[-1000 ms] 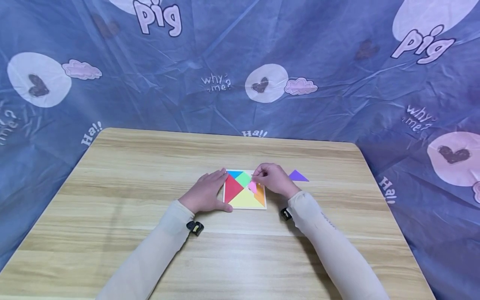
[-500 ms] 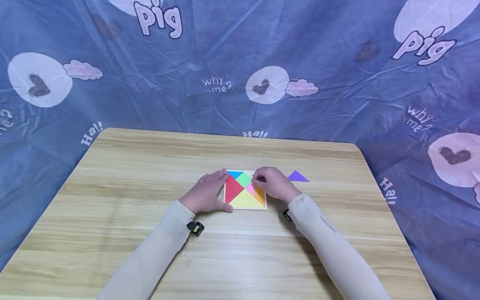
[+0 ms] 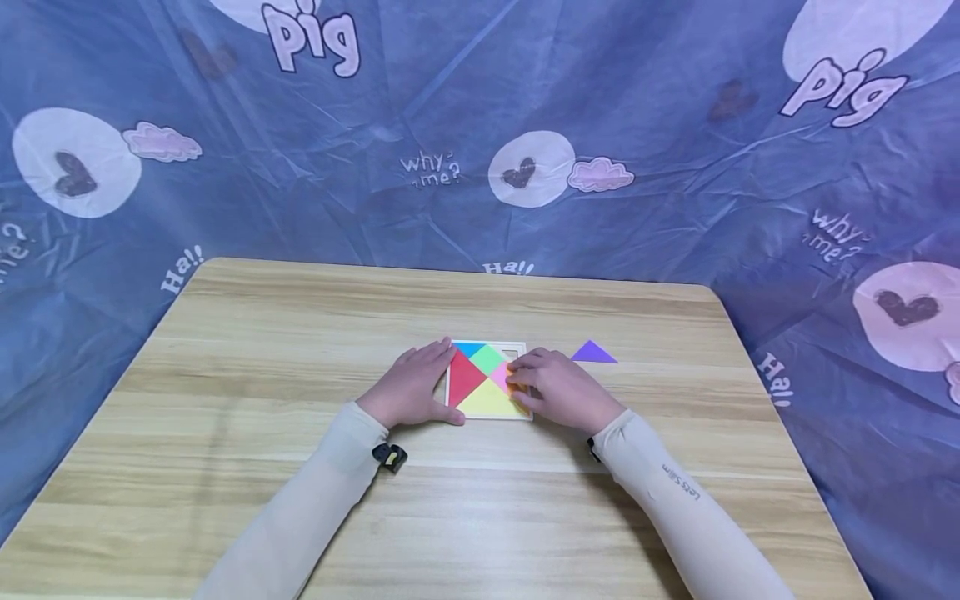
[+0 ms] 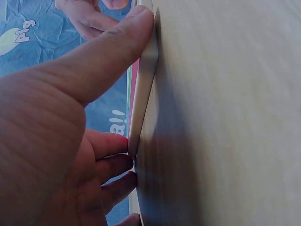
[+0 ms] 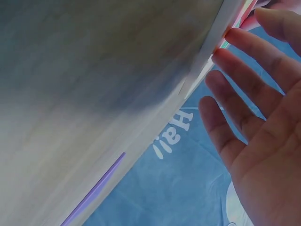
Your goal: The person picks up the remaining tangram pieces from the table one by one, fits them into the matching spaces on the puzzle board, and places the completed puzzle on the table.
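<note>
A tangram board (image 3: 491,417) with a white frame lies on the table, holding blue, green, red, pink, yellow and orange pieces. My left hand (image 3: 415,386) holds its left side, thumb at the near edge and fingers along the left edge. In the left wrist view, the left thumb (image 4: 120,44) lies against the frame's side. Over the board's right side is my right hand (image 3: 566,390), its fingertips on the pink piece (image 3: 500,377) and the orange piece, which it mostly covers. Its fingers (image 5: 256,77) are extended and apart in the right wrist view.
A purple triangle (image 3: 595,353) lies on the wooden table (image 3: 337,325), right of the board and beyond the right hand. An uncovered gap (image 3: 510,353) shows at the board's far right corner. A blue printed cloth (image 3: 450,217) hangs behind the table.
The pink piece, tilted in the right hand's pinch earlier, now lies flat in the board. The right hand has let go, spread its fingers and shifted nearer and right. The left hand stays put.
</note>
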Demonstrator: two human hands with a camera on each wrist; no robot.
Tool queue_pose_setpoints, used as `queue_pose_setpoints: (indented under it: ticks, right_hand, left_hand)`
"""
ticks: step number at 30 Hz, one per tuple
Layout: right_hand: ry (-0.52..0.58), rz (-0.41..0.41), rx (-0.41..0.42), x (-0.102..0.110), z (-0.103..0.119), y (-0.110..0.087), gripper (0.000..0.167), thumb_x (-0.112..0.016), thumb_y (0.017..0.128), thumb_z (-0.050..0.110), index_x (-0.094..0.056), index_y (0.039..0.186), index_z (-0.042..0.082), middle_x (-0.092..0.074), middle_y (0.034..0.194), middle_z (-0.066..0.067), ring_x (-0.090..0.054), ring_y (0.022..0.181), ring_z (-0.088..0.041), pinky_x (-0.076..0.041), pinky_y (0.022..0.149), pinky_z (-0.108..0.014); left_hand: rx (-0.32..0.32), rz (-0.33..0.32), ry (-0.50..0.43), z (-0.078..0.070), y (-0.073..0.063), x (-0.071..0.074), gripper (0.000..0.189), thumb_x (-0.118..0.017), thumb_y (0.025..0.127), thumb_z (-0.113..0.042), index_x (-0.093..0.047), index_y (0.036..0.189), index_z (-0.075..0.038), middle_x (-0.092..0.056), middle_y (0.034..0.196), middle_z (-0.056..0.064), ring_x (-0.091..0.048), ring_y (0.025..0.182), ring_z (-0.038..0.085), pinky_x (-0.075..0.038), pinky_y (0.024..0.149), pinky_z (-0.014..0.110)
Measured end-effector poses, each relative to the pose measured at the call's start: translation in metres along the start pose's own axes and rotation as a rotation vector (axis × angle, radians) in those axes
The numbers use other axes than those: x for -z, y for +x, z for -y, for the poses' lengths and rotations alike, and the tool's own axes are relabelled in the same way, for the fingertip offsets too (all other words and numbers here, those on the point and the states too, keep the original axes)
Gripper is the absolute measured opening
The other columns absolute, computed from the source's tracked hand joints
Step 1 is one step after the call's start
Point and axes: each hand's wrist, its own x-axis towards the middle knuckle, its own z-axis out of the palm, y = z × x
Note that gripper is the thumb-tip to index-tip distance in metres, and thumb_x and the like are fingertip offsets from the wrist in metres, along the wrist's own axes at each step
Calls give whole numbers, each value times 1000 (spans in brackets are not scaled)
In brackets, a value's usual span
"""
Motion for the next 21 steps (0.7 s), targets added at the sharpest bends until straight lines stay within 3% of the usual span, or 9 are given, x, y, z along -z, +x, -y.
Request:
queue_pose_setpoints:
  ticks: [21]
  right_hand:
    - [2, 82, -22, -8, 1, -2, 35, -78, 93, 31, -76, 123, 11, -65, 137, -9, -57, 132, -31, -41, 117, -49]
  left_hand:
    - [8, -13, -22, -3, -3, -3, 118, -80, 79, -65, -24, 164, -5, -17, 173, 11, -17, 159, 28, -16, 128, 52]
